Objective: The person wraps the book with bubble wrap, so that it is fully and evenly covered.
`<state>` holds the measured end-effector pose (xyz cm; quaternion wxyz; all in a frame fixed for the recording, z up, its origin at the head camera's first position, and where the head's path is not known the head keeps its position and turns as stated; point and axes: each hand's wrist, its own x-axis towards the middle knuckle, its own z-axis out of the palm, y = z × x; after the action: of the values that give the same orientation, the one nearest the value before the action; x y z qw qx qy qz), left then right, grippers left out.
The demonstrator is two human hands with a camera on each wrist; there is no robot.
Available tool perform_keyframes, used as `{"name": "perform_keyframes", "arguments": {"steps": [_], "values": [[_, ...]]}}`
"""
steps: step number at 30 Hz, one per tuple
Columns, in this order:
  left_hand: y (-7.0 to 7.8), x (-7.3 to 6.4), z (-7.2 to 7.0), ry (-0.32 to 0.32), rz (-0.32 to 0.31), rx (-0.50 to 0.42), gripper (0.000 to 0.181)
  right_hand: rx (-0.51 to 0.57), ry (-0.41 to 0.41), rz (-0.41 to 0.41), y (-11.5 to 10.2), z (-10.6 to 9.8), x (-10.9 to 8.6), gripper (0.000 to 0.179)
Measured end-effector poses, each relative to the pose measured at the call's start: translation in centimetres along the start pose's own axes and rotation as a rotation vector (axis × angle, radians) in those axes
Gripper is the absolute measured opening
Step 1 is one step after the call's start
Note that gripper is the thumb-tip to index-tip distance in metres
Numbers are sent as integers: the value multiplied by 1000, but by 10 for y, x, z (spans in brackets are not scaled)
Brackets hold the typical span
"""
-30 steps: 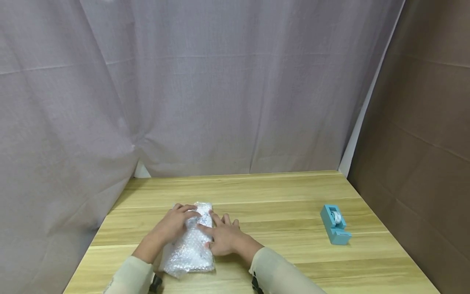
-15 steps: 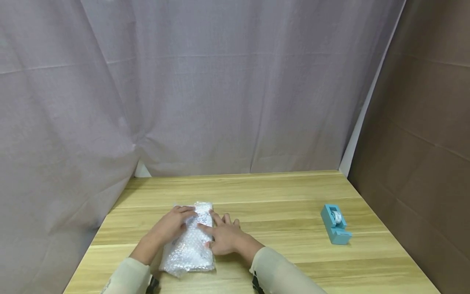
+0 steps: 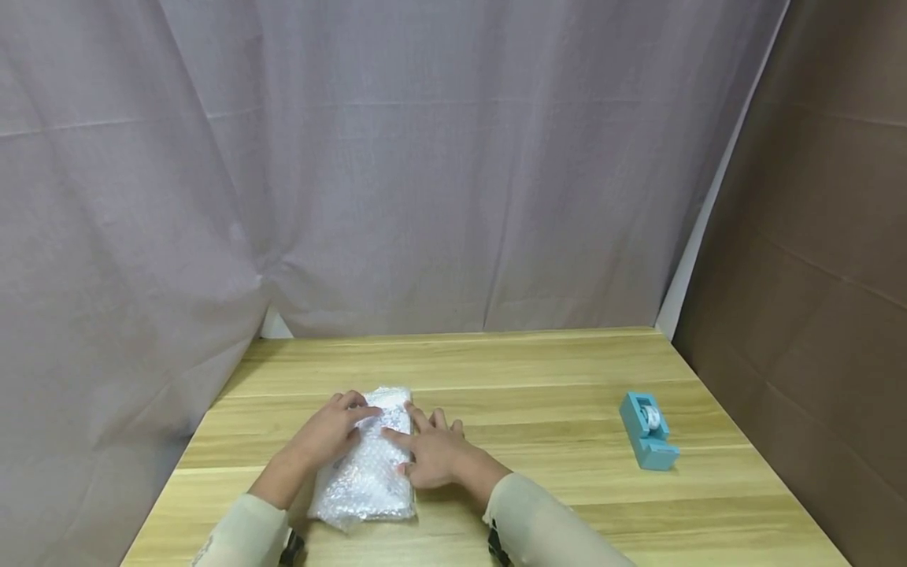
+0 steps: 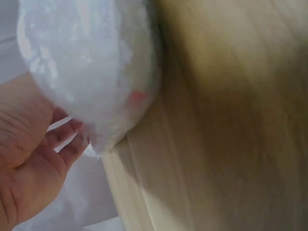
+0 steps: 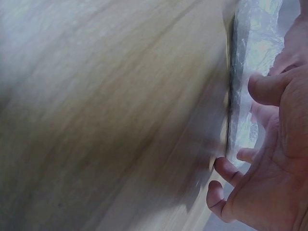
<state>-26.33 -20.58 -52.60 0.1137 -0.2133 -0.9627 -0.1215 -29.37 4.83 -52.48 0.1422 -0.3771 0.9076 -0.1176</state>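
Observation:
A flat package wrapped in clear bubble wrap (image 3: 368,488) lies on the table, left of centre in the head view. My left hand (image 3: 322,433) rests on its upper left part, fingers together and pointing toward the far end. On the right side, my right hand (image 3: 439,457) touches the wrap with spread fingers, index and thumb lying over its edge. The left wrist view shows the package's side (image 4: 96,57) bulging, with a small red spot showing through the film. What lies inside the wrap is too blurred to tell.
A blue tape dispenser (image 3: 648,433) with a white roll stands at the right of the wooden table (image 3: 538,394). Grey curtain (image 3: 397,197) hangs behind the table and on the left; a brown cloth panel (image 3: 815,276) borders the right.
My left hand has slid slightly back and to the left on the wrap. The right hand and the package have stayed nearly in place.

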Motion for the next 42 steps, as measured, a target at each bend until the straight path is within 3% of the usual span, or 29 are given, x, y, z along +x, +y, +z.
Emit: {"name": "perform_keyframes", "arguments": {"steps": [6,11,15,31,42], "values": [[-3,-3,-13,-158,-71,-125,44,-1,8,-7,2,-1,0,69],[-7,-8,-23,-295,-108,-269,72,7,4,-2,3,-2,0,69],[-10,-12,-25,-356,-125,-320,86,-4,-1,2,4,0,1,69],[-3,-14,-24,-378,-155,-325,89,-23,1,-7,2,1,2,68],[-1,-10,-28,-388,-182,-322,89,-13,68,-61,10,-2,0,66]]}}
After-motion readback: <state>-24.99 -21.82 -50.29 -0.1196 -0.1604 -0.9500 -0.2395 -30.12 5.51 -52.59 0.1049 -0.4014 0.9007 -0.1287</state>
